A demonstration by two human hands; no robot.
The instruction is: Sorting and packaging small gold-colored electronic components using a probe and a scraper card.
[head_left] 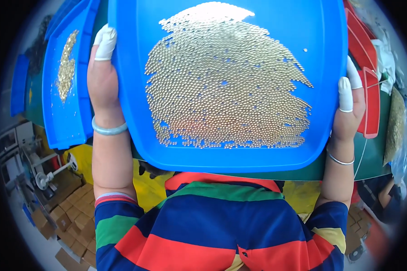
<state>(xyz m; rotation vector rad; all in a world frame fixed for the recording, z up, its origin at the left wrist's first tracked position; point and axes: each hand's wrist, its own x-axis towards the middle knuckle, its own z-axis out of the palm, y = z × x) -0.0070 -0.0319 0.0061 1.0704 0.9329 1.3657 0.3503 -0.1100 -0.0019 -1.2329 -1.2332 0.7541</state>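
A large blue plastic tray (230,159) fills the middle of the view, held between both hands. Spread over its bottom in a dense single layer are many small shiny gold-coloured metal pieces (230,90), bead-like in size. One stray piece (305,50) lies apart near the right wall. My left hand (103,74) grips the left rim, white covers on its fingertips and a pale bangle at the wrist. On the right rim is my right hand (349,104), with white finger covers too and a thin bracelet. Fingers under the rim are hidden on both sides.
Left of the held tray is another blue tray (54,122) with a small heap of gold pieces (67,72). Red bins (371,104) stand at the right, beside a clear bag of small pieces (395,126). A green tabletop (303,175) lies below. Cardboard boxes (77,221) are on the floor.
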